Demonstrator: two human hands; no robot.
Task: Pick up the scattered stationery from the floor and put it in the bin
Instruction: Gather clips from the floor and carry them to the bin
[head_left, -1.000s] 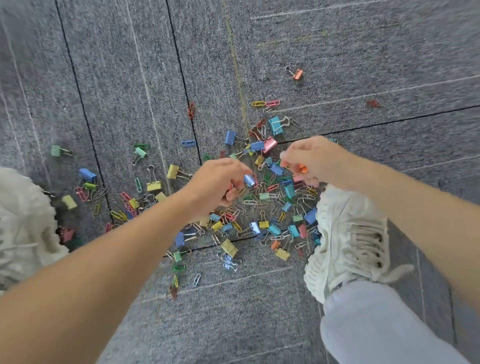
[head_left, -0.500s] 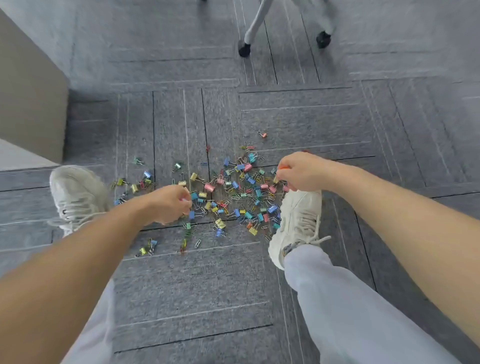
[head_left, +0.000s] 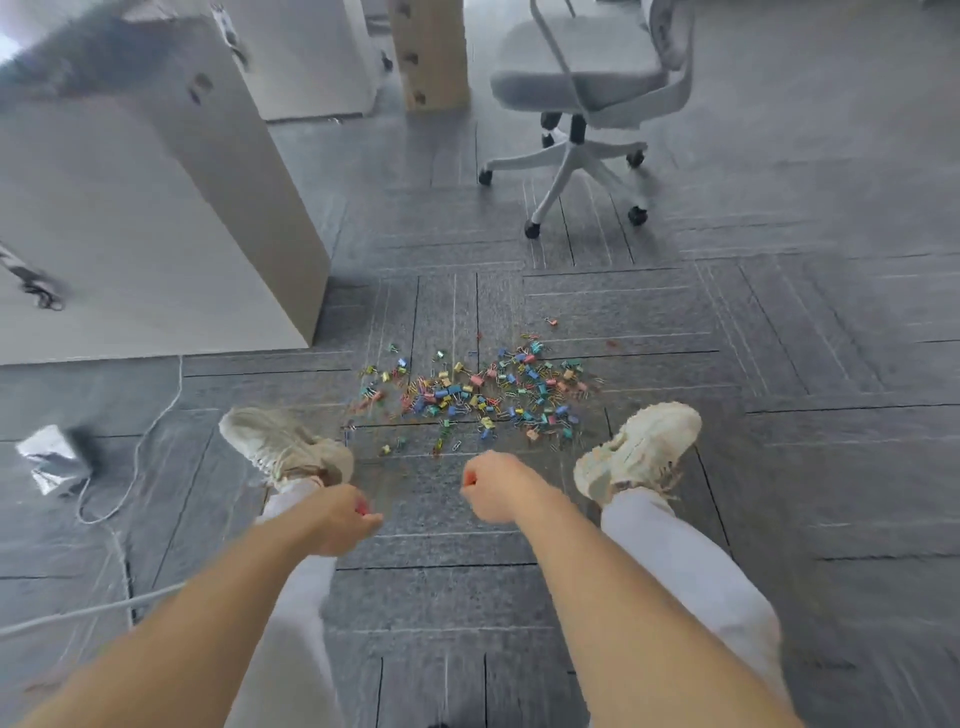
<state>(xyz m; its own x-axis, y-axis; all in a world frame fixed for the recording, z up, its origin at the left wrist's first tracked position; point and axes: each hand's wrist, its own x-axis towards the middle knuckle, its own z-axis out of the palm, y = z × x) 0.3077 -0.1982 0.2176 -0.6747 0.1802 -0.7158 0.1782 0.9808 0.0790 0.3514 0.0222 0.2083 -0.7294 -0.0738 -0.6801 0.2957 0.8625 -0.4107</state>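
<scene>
Filling most of the view, the grey carpet floor (head_left: 779, 467) runs out open to the right and towards the person. On the left it is closed off by a tall white cabinet (head_left: 130, 234), whose near corner stands just beyond the scatter. An office chair (head_left: 587, 78) on castors stands further ahead, well apart from the work.

A white cable (head_left: 130, 467) loops over the floor on the left past a silvery packet (head_left: 49, 457), so that side has less free room. The person's left shoe (head_left: 280, 447) and right shoe (head_left: 644, 447) are planted wide, with bare carpet between them.

The scattered clips (head_left: 467, 395), many small coloured binder clips and paper clips, lie just ahead of the shoe toes. Their spread is longer from left to right than it is deep.

Both arms reach forward and down over the gap between the feet. The right hand (head_left: 496, 493) is the nearer to the scatter, which lies straight ahead of it. The left hand (head_left: 337, 522) hangs closer in, beside the left shoe, with the scatter ahead and to its right.

Both hands are curled into fists. Pink-red shows between the left fingers (head_left: 361, 506), and a reddish speck shows at the thumb side of the right, so I judge each holds a few clips.

No bin is in view, so I cannot tell which way these handfuls must travel. Most of the stationery is not yet gathered.
</scene>
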